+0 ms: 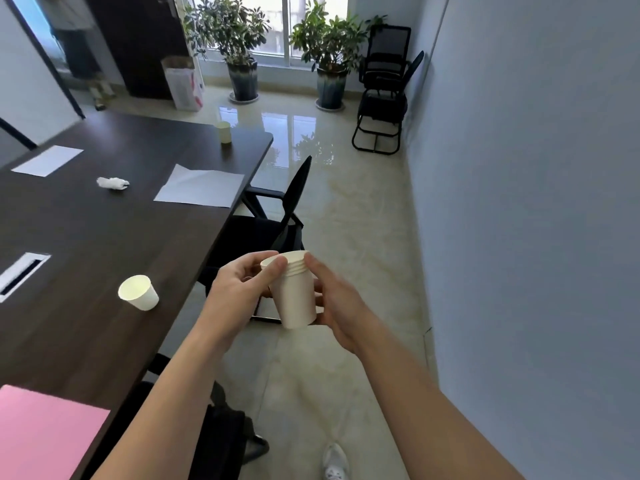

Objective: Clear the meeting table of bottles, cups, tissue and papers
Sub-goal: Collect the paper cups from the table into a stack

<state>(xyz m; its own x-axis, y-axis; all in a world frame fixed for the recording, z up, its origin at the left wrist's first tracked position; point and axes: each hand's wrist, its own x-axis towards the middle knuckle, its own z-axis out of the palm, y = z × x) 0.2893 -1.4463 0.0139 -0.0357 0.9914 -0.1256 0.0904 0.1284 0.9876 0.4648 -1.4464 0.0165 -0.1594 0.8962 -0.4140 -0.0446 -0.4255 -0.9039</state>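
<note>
A stack of paper cups [296, 296] is held in both hands out past the long edge of the dark wooden table [104, 237], above the tiled floor [346, 209] and in front of a black office chair [277, 223] that is pushed up to the table. The left hand [239, 292] is curled round the upper part of the stack, with its thumb laid against the rim. The right hand [337, 306] is wrapped round the opposite side, its thumb near the ridged rims and its fingers closed under the lower wall. The stack is tilted, with its mouth turned away from the wearer. On the table, a single paper cup [138, 292] is seen close to the near edge, beside a cable slot [20, 276]. A crumpled tissue [112, 183] lies further along, between a white sheet [199, 187] at the table edge and a second white sheet [46, 161] on the far side. Another cup [223, 132] is set near the far corner. A pink sheet [45, 434] is seen at the nearest end of the table. Beyond the table, a paper bag [181, 83] and two potted plants [242, 39] are placed before the window, and stacked chairs [384, 88] are set against the wall. A shoe [334, 460] is visible on the floor below the arms.
</note>
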